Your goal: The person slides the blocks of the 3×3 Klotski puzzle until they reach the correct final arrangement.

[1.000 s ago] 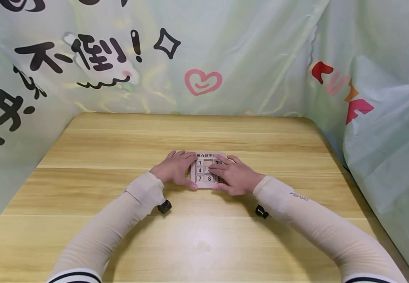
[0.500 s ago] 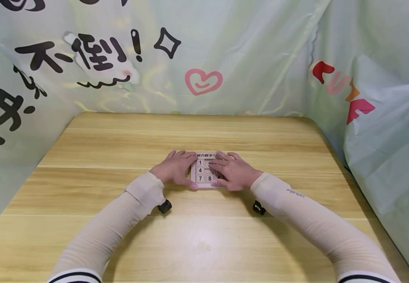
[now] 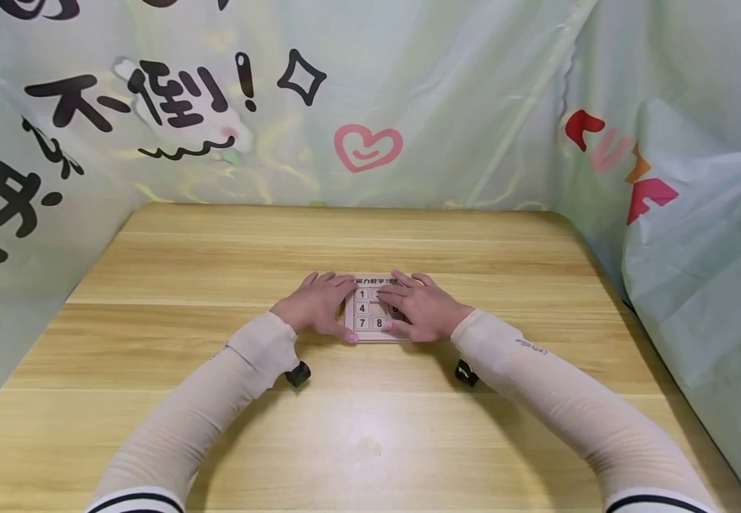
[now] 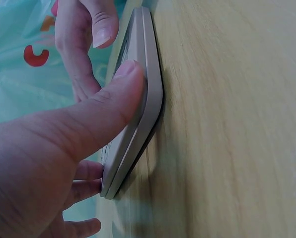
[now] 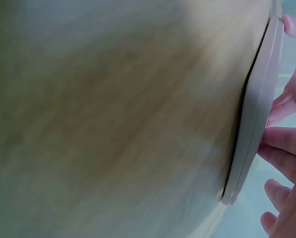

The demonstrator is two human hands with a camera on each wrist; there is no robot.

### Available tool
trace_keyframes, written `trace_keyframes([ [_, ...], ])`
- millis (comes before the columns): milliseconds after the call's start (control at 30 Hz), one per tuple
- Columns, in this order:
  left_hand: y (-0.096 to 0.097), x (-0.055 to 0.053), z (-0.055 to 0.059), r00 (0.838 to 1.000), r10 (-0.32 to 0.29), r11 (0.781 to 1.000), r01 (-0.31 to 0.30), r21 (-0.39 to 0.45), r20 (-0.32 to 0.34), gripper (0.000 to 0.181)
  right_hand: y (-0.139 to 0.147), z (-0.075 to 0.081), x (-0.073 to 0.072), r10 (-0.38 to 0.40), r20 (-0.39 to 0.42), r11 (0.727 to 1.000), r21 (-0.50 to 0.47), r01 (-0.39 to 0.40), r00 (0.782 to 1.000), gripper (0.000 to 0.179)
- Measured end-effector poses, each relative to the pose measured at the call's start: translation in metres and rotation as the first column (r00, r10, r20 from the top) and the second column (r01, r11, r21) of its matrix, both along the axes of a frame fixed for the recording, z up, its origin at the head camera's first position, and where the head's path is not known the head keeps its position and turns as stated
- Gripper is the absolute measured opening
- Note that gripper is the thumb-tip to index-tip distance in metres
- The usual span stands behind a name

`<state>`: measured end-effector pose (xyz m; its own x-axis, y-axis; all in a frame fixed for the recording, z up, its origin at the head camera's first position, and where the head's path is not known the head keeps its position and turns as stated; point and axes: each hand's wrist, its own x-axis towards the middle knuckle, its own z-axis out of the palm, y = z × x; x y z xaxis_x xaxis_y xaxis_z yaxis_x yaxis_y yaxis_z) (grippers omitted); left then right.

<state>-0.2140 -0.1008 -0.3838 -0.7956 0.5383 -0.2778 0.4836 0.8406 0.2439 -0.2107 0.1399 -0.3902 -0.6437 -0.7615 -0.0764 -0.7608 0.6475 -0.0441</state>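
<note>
A pale square sliding number puzzle (image 3: 362, 308) lies flat on the wooden table, between both hands. My left hand (image 3: 319, 305) holds its left side, thumb on the near corner and fingers along the far corner. In the left wrist view that thumb (image 4: 108, 101) rests on the frame's edge. Tiles 1, 4, 7 and 8 show, with a gap in the centre. Over the right part lies my right hand (image 3: 431, 313), its fingers extended. A fingertip touches the top middle tile (image 3: 376, 293), partly covering its numeral. Much of the right column is hidden.
The light wooden table (image 3: 370, 427) spreads around the puzzle. A printed cloth (image 3: 460, 92) hangs behind it and on both sides. Black wrist devices, such as the left one (image 3: 298, 374), hang under both sleeves.
The tile in the middle column has slid from the centre row up to the top row, leaving the gap at the centre. My right hand has shifted slightly away and left; the left stays put.
</note>
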Motion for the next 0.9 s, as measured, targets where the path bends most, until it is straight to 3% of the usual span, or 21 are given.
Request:
trace_keyframes([
  [200,-0.001,0.000,0.001,1.000,0.003,1.000,-0.003,0.005,0.003,0.108,0.004,0.000,0.003,0.018,-0.010,1.000,-0.009,-0.018,1.000,0.060],
  [567,0.001,0.001,0.001,1.000,0.023,1.000,-0.023,0.003,-0.010,0.110,0.019,0.008,0.020,0.051,-0.046,0.998,0.024,-0.050,0.998,0.059],
  [900,0.003,0.001,0.001,0.999,0.043,0.999,-0.043,-0.009,0.011,0.111,0.011,0.003,0.020,0.081,-0.060,0.997,0.013,-0.080,0.995,0.057],
])
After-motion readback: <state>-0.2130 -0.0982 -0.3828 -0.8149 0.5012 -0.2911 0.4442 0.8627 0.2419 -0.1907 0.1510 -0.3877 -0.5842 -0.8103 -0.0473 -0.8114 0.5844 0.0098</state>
